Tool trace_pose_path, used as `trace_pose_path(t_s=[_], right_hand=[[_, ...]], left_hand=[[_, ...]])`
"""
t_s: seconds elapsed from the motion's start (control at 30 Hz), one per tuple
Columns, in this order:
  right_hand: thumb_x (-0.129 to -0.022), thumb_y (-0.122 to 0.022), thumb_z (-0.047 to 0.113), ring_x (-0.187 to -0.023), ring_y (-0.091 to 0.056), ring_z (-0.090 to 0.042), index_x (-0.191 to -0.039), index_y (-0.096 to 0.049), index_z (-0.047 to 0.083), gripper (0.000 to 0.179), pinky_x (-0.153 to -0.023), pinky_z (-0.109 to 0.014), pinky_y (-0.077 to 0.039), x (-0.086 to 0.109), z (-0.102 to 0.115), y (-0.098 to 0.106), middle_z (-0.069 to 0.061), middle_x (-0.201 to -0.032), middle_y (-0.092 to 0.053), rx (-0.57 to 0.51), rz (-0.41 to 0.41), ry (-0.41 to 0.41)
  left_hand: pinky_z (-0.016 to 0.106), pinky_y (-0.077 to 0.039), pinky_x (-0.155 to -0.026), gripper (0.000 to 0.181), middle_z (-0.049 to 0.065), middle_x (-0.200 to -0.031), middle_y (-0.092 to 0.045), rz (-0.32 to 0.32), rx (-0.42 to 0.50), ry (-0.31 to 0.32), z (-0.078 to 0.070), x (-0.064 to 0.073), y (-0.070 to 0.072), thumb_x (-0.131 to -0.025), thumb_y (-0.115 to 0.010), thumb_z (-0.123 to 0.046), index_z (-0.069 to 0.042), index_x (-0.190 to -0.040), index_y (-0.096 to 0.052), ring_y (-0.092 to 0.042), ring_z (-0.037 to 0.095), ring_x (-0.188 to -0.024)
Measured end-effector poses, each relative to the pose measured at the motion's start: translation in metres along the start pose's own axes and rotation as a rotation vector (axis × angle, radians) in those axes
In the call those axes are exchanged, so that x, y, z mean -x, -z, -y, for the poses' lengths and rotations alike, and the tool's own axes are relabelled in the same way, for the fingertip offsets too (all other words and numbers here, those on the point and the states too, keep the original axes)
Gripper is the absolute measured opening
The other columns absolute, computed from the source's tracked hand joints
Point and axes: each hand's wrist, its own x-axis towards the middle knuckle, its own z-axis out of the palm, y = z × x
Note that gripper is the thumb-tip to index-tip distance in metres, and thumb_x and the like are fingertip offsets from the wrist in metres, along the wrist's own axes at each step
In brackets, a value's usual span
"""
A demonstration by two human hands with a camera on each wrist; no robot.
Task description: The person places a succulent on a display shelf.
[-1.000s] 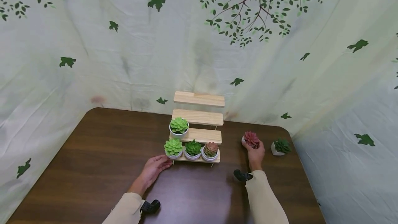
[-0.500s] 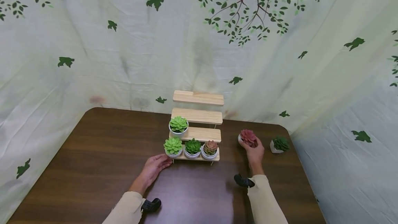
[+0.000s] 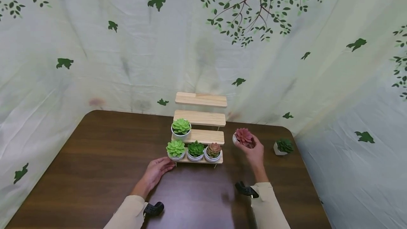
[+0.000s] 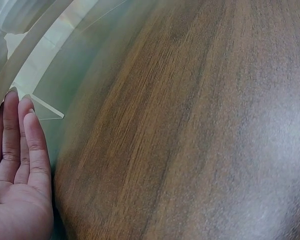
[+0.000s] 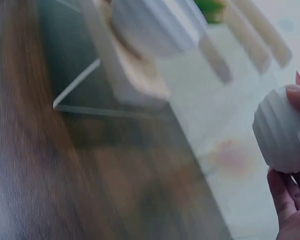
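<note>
In the head view my right hand [image 3: 254,151] grips a red potted succulent [image 3: 243,136], off to the right of a tiered wooden shelf [image 3: 206,136]. The right wrist view has thumb and fingers round its ribbed white pot [image 5: 282,130]. My left hand [image 3: 155,172] touches the front left corner of the lowest tier, fingers fairly straight; its thumb is out of sight in the left wrist view. On that tier sit a light green succulent [image 3: 175,148], a dark green succulent [image 3: 195,148] and a pinkish-brown succulent [image 3: 213,150]. Another light green succulent [image 3: 181,127] occupies the second tier's left end.
A dark green succulent in a white pot [image 3: 282,146] stands at the right side of the brown table [image 3: 105,158]. Behind the table hangs a pale curtain [image 3: 133,63] printed with leaves. The shelf's two upper boards [image 3: 201,100] hold no pots.
My right hand has carried the red succulent leftward, closer to the shelf. My left hand stays at the shelf's corner. The head view has shifted slightly.
</note>
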Motion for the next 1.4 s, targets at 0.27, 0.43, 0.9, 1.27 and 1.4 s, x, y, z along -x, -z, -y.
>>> trace_pose_path(t_s=[0.27,0.43,0.9,1.27,1.4], right_hand=[[-0.076,-0.082,0.007,-0.115,-0.056,-0.025,-0.130,-0.054,-0.001,0.061,-0.088,-0.015,-0.047,0.010,0.023,-0.018,-0.018,-0.129,-0.057,-0.033,0.062,0.098],[-0.076,-0.080,0.001,-0.115,-0.055,-0.026,-0.130,-0.053,-0.004,0.061,-0.087,-0.015,-0.048,0.017,0.044,-0.032,-0.021,-0.129,-0.056,-0.061,0.112,0.112],[-0.074,-0.077,-0.008,-0.110,-0.057,-0.029,-0.125,-0.054,-0.010,0.056,-0.094,-0.034,-0.049,0.030,0.076,-0.069,-0.025,-0.122,-0.058,-0.023,0.237,0.164],[-0.073,-0.084,0.008,-0.109,-0.060,-0.028,-0.125,-0.060,0.002,0.058,-0.095,-0.042,-0.048,0.013,0.056,-0.093,-0.015,-0.120,-0.063,0.111,0.280,0.184],[-0.071,-0.085,0.010,-0.108,-0.060,-0.025,-0.125,-0.061,0.005,0.059,-0.094,-0.041,-0.049,0.010,0.056,-0.096,-0.012,-0.119,-0.064,0.128,0.317,0.162]], left_hand=[[0.024,-0.053,-0.083,0.019,0.000,-0.085,-0.070,-0.005,0.009,0.008,-0.001,-0.001,0.001,-0.099,-0.045,0.000,0.007,-0.111,-0.058,-0.067,0.010,-0.085],[0.025,-0.053,-0.084,0.021,0.001,-0.087,-0.070,0.001,0.001,0.015,-0.001,0.000,0.001,-0.100,-0.046,-0.001,0.009,-0.115,-0.056,-0.067,0.010,-0.086],[0.024,-0.053,-0.082,0.022,0.000,-0.087,-0.069,-0.011,-0.012,0.012,0.001,-0.001,0.001,-0.100,-0.045,-0.002,0.010,-0.115,-0.056,-0.067,0.010,-0.085],[0.023,-0.053,-0.080,0.018,0.001,-0.086,-0.069,-0.001,0.004,-0.002,0.000,0.000,0.001,-0.099,-0.046,0.000,0.005,-0.108,-0.060,-0.067,0.011,-0.084],[0.024,-0.054,-0.080,0.017,0.001,-0.086,-0.070,0.009,0.004,-0.006,0.001,-0.001,0.002,-0.099,-0.046,0.000,-0.001,-0.102,-0.063,-0.067,0.011,-0.085]])
